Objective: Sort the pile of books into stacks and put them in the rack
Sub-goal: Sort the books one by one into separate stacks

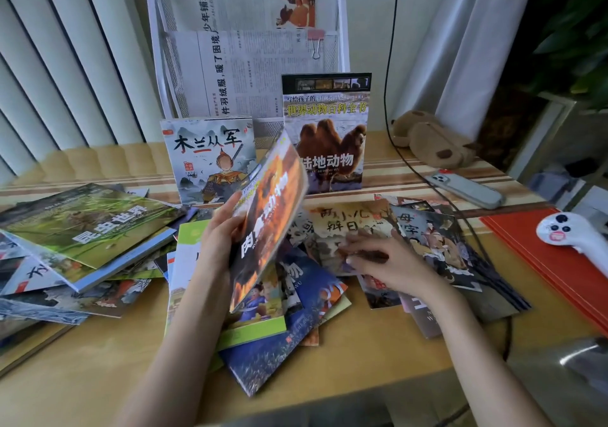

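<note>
My left hand (218, 235) grips the left edge of an orange and black book (268, 216), held tilted up above the pile of books (283, 314) spread across the table. Fingers of my right hand (381, 262) rest curled on a beige book (348, 222) lying flat in the pile. Two books stand upright in the white mesh rack (268, 127) at the back: a grey illustrated one (207, 156) on the left and a camel-cover animal book (329, 130) on the right.
A green insect book (88, 226) tops a loose heap at the left. A phone (464, 188), a black cable (437, 193), a brown plush toy (427, 137), orange folders (552, 262) and a white controller (572, 232) lie at the right. Newspapers (243, 58) fill the rack's upper tiers.
</note>
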A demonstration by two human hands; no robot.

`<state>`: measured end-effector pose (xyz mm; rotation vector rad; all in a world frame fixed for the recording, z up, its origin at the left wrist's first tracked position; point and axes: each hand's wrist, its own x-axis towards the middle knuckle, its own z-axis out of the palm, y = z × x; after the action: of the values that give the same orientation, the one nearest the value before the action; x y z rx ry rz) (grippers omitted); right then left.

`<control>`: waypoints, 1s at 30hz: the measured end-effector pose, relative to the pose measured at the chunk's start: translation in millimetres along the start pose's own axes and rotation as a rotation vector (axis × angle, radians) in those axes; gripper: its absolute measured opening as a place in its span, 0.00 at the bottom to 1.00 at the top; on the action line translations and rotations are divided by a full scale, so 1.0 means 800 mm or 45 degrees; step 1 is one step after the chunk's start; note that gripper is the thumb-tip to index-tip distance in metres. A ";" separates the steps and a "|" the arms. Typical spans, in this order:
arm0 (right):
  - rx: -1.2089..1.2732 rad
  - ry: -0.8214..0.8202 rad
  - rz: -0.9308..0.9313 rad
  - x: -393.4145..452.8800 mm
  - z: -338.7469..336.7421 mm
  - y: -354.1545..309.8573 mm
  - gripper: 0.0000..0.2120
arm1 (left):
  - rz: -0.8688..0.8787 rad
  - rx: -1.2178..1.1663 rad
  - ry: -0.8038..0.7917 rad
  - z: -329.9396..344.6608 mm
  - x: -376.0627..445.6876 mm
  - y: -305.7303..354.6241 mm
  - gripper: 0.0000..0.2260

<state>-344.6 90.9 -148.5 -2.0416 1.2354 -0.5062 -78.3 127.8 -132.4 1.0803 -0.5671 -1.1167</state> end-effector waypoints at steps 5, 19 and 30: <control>0.662 0.124 0.171 0.016 0.001 -0.022 0.22 | 0.235 0.300 0.018 0.008 -0.002 -0.016 0.18; 0.598 0.930 -0.231 0.170 -0.093 -0.051 0.05 | 0.608 0.889 -0.423 0.103 0.082 0.024 0.34; 0.147 1.225 -0.095 0.260 -0.035 0.023 0.18 | 0.567 1.299 -0.141 0.115 0.143 -0.044 0.37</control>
<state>-275.1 -107.8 -147.0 -1.7609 1.5783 -1.6777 -125.4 -15.2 -142.1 1.6341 -1.4737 -0.4518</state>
